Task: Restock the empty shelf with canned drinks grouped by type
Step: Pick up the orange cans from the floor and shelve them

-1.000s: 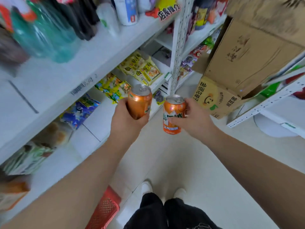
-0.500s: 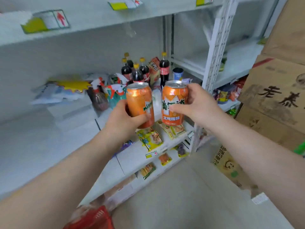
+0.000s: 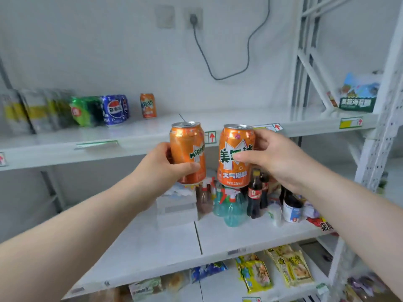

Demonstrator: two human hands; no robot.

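Note:
My left hand (image 3: pixel 161 168) grips an orange Mirinda can (image 3: pixel 188 149) upright, and my right hand (image 3: pixel 272 160) grips a second orange can (image 3: pixel 234 147) beside it. Both cans are held in front of the edge of the white upper shelf (image 3: pixel 229 122). On that shelf, at the left, stand grey-yellow cans (image 3: pixel 32 112), green cans (image 3: pixel 85 111), blue Pepsi cans (image 3: pixel 114 109) and a single orange can (image 3: pixel 148 105). The shelf surface to the right of the orange can is bare.
A middle shelf (image 3: pixel 218 238) below holds cola bottles (image 3: pixel 256 192), green spray bottles (image 3: pixel 229 203) and a white box (image 3: pixel 176 208). Yellow snack bags (image 3: pixel 290 267) lie on the lowest shelf. A white perforated upright (image 3: pixel 375 136) stands at the right. A grey cable (image 3: pixel 246 62) hangs on the wall.
My view has risen from the floor and low shelves up to the upper shelf. Both hands have lifted the orange cans to the height of that shelf's edge.

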